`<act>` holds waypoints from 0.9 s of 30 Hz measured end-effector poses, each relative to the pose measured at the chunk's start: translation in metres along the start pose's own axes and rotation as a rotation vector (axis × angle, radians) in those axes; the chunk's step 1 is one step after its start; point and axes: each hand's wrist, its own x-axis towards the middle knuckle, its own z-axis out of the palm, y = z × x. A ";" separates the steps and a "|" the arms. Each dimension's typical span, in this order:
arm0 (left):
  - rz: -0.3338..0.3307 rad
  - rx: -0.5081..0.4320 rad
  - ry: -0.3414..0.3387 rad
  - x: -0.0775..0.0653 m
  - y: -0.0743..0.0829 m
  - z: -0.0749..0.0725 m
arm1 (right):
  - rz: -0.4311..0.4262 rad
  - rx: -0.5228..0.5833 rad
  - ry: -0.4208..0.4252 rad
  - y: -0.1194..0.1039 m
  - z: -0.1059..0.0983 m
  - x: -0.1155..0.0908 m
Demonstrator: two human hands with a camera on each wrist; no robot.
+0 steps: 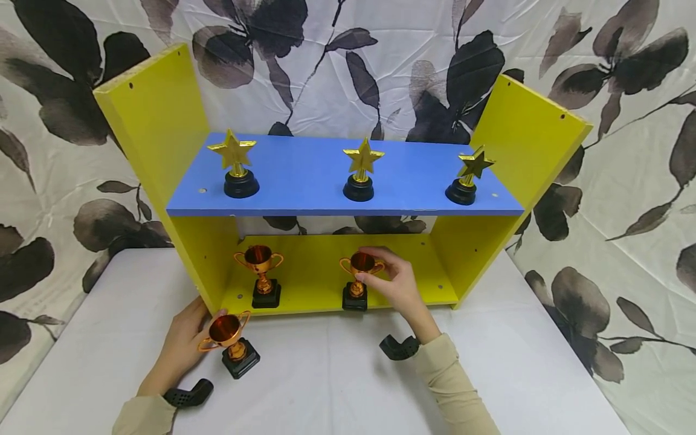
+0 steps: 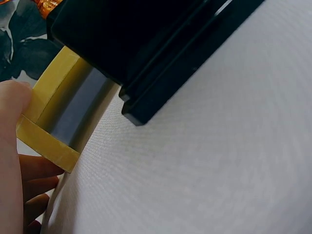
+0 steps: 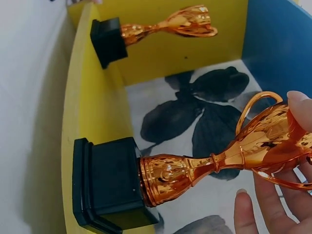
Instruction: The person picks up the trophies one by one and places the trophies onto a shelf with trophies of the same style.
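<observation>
My right hand [image 1: 401, 285] pinches the cup of a copper-coloured trophy [image 1: 356, 289], whose black base is at the front of the yellow lower shelf [image 1: 310, 257]. In the right wrist view, thumb and fingers lie on either side of this trophy cup [image 3: 265, 141]. Another copper trophy [image 1: 263, 266] stands upright to its left on that shelf. My left hand [image 1: 182, 338] grips the lower front corner of the shelf unit's left side panel [image 2: 53, 92], thumb on one side and fingers behind. A third copper trophy [image 1: 236, 349] stands on the table beside it, partly covering the hand.
Three gold star trophies, left [image 1: 241, 181], middle [image 1: 359, 187] and right [image 1: 462, 190], stand on the blue upper shelf [image 1: 304, 166]. A yellow right side panel [image 1: 533, 133] closes the unit's other end. White cloth covers the table [image 1: 326, 374]; floral fabric [image 1: 391, 72] hangs behind.
</observation>
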 end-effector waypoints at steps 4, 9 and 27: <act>0.010 0.003 0.005 0.000 0.000 0.001 | 0.008 0.021 0.003 -0.003 0.001 -0.001; 0.011 0.007 0.010 0.000 0.000 0.001 | 0.031 0.046 0.014 -0.019 0.004 -0.003; -0.013 0.000 -0.007 0.001 0.002 -0.001 | 0.037 0.102 0.024 0.006 0.005 -0.006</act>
